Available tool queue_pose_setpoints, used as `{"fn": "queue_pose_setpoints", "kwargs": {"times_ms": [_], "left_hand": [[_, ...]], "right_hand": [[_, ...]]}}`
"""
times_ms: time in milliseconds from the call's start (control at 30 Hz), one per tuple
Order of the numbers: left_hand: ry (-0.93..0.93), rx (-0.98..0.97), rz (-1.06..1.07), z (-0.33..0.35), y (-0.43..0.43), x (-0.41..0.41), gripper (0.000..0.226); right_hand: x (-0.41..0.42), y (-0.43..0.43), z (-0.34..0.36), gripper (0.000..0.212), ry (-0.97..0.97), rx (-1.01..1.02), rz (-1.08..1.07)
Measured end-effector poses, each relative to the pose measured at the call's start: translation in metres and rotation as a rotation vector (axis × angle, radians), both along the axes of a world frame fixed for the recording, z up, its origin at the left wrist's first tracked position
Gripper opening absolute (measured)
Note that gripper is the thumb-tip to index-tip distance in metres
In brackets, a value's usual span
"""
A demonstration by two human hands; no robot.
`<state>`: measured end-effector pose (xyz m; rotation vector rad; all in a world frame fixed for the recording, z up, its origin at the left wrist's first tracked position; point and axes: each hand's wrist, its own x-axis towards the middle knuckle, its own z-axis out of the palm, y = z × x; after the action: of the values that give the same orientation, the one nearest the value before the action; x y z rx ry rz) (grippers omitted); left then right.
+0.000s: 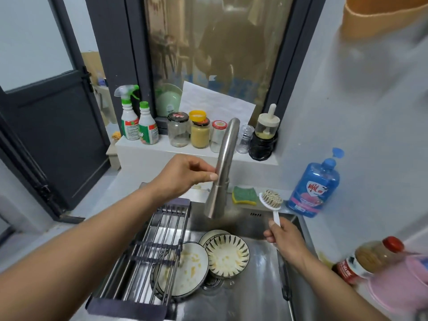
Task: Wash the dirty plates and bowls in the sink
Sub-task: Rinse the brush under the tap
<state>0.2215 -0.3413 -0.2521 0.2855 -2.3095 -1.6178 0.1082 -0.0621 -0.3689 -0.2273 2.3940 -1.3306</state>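
A person's left hand [185, 174] pinches the faucet [223, 167]; the right hand [283, 239] grips a dish brush [271, 201]. Dirty plates [183, 267] below look breakable, probably slippery; best held by rims.

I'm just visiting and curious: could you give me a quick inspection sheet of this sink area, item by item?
Surface: steel sink; a roll-up rack lies over its left side.
Job's things: plate with food scraps, partly under the rack; soiled patterned bowls stacked beside it.
Clutter: sponge and blue detergent bottle behind the sink; jars and spray bottles on the sill.
Hands: left hand has fingertips at the faucet, grip unclear; right hand holds a white dish brush.
Cables: nothing seen.
Surroundings: window behind the sill, dark door at left.
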Motion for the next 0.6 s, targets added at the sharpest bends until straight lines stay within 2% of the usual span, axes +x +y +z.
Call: {"fn": "queue_pose_setpoints", "kwargs": {"times_ms": [200, 333, 433, 600], "left_hand": [[-0.012, -0.038, -0.024, -0.003, 0.063, -0.060, 0.023], [-0.028, -0.067, 0.044, -0.010, 0.093, -0.097, 0.044], [-0.065, -0.082, 0.094, -0.018, 0.101, -0.120, 0.058], [-0.131, -0.049, 0.075, -0.049, 0.078, -0.124, 0.049]], "right_hand": [[0.004, 0.019, 0.000, 0.018, -0.059, -0.058, -0.165], [0.003, 0.021, -0.008, 0.022, -0.099, -0.097, -0.269], [0.000, 0.017, -0.015, 0.022, -0.187, -0.204, -0.360], [-0.002, 0.009, -0.019, 0.013, -0.319, -0.353, -0.470]]}}
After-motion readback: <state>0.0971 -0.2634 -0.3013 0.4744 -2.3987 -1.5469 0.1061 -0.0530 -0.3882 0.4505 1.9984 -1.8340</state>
